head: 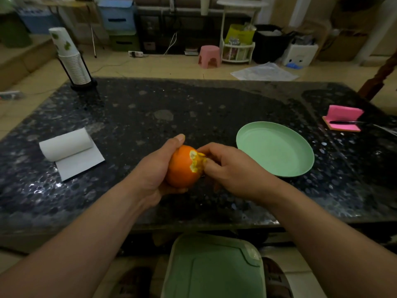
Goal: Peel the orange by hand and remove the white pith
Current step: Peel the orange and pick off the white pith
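An orange is held above the dark stone table, near its front edge. My left hand grips it from the left, thumb over the top and fingers underneath. The peel is torn open on the orange's upper right side, where pale pith shows. My right hand pinches the torn flap of peel at that spot between thumb and fingers. The far side of the orange is hidden.
A green plate lies on the table right of my hands. A paper towel roll lies at the left, a stack of paper cups at the back left, pink sticky notes at the far right. A green bin stands below the table edge.
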Demonstrator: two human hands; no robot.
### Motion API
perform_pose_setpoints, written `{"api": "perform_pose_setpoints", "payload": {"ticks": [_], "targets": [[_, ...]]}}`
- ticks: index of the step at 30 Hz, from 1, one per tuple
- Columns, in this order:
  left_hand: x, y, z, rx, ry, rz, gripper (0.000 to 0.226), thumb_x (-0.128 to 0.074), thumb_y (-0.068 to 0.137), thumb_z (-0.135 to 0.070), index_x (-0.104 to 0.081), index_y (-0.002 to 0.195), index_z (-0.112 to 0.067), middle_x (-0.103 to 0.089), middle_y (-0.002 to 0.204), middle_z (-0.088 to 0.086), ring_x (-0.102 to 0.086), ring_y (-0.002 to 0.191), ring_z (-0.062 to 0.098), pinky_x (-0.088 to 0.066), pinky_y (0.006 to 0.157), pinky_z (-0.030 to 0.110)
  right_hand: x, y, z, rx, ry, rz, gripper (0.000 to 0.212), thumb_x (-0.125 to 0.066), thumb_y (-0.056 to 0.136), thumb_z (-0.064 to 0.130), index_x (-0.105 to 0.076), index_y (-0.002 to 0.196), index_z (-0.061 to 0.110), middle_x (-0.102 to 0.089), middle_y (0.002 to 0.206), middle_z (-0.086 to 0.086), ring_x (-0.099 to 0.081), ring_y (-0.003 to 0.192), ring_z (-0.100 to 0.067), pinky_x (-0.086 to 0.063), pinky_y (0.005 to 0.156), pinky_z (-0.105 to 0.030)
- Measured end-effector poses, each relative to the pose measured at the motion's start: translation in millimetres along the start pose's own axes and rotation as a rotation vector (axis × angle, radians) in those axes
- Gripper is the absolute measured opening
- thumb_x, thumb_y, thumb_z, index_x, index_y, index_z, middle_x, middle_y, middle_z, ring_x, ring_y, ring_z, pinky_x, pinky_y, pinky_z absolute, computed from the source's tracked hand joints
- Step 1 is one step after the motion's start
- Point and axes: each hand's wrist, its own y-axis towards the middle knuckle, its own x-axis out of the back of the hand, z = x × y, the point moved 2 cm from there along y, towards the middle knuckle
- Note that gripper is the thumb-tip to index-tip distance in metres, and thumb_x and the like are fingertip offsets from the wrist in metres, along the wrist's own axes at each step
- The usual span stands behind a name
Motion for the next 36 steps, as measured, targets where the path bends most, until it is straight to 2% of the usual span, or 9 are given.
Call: {"api": "perform_pose_setpoints", "payload": {"ticks": [2,4,10,13,18,22,30,32,36], "targets": [[-2.1,-1.4,-1.4,-0.012,0.017,-0.002,0.054,-0.067,0.09,-0.066,-0.071,0.121,-0.022,-0.079,0.108,0.012,-0.078,0.081,0.027,-0.058,0.056,0.035,-0.6,1.4,-0.7,-0.009,0.006,0.045,0.033,-0.057,0.105,0.034,-0.062,0.138,0.034,-0.075,0.1,0.005,-0.075,0.083,-0.015,-0.066,0.075,-0.046],[-4.2,-2.8,-0.9,-0.02,0.038,0.014,0.052,-0.066,0.091,-0.065,-0.071,0.121,-0.023,-0.079,0.109,0.012,-0.078,0.084,0.027,-0.058,0.055,0.035,0.0,2.0,-2.7,-0.016,0.012,0.085,0.036,-0.058,0.106,0.033,-0.061,0.141,0.035,-0.075,0.107,0.005,-0.076,0.087,-0.016,-0.066,0.078,-0.048],[-8.2,-6.0,-0.5,-0.063,0.081,0.023,0.046,-0.062,0.095,-0.062,-0.068,0.12,-0.025,-0.077,0.111,0.012,-0.077,0.087,0.029,-0.058,0.055,0.035,1.3,-1.1,-3.0,-0.009,0.08,0.045,0.032,-0.06,0.102,0.018,-0.067,0.133,0.025,-0.077,0.093,-0.001,-0.076,0.076,-0.014,-0.064,0.071,-0.031],[-4.9,-3.4,0.3,-0.036,0.067,0.022,0.049,-0.064,0.093,-0.064,-0.069,0.12,-0.024,-0.078,0.11,0.013,-0.077,0.086,0.03,-0.057,0.053,0.034,-0.5,0.0,-6.1,-0.004,0.117,0.04,0.03,-0.06,0.104,0.019,-0.069,0.132,0.025,-0.078,0.089,-0.002,-0.076,0.077,-0.016,-0.065,0.074,-0.035],[1.1,-2.9,0.3,0.045,-0.031,0.086,0.061,-0.064,0.091,-0.066,-0.067,0.127,-0.016,-0.078,0.106,0.024,-0.073,0.067,0.032,-0.056,0.049,0.031,2.4,-1.3,-8.8,-0.015,0.37,0.136,0.031,-0.052,0.111,0.016,-0.066,0.138,0.017,-0.076,0.1,-0.016,-0.073,0.084,-0.024,-0.061,0.07,-0.034],[2.7,-1.4,-3.7,0.06,-0.091,0.104,0.063,-0.066,0.089,-0.069,-0.065,0.131,-0.022,-0.079,0.103,0.022,-0.074,0.069,0.033,-0.057,0.051,0.031,0.3,-1.7,-7.9,-0.031,0.527,0.181,0.032,-0.052,0.111,0.029,-0.065,0.14,0.022,-0.071,0.103,-0.023,-0.07,0.089,-0.023,-0.058,0.07,-0.035],[2.5,-0.3,-4.0,0.035,-0.06,0.136,0.066,-0.065,0.088,-0.072,-0.066,0.13,-0.021,-0.078,0.108,0.021,-0.076,0.077,0.033,-0.056,0.051,0.033,5.8,-7.1,1.0,0.067,0.218,0.125,0.035,-0.052,0.111,0.035,-0.061,0.144,0.029,-0.077,0.104,-0.003,-0.075,0.091,-0.018,-0.064,0.074,-0.035],[2.9,-0.6,-3.4,0.023,-0.037,0.13,0.067,-0.066,0.087,-0.072,-0.067,0.13,-0.022,-0.078,0.112,0.018,-0.078,0.086,0.034,-0.058,0.054,0.034,5.6,-8.6,2.2,0.071,0.099,0.075,0.036,-0.054,0.11,0.039,-0.06,0.144,0.032,-0.077,0.103,0.003,-0.075,0.088,-0.013,-0.065,0.074,-0.038],[1.9,2.3,-3.7,-0.04,0.042,0.089,0.064,-0.068,0.084,-0.075,-0.069,0.127,-0.028,-0.075,0.122,0.011,-0.077,0.103,0.035,-0.061,0.066,0.041,7.2,-10.4,4.1,0.045,-0.114,-0.026,0.035,-0.061,0.102,0.041,-0.062,0.136,0.035,-0.072,0.092,0.012,-0.069,0.075,0.0,-0.051,0.065,-0.022]]}}
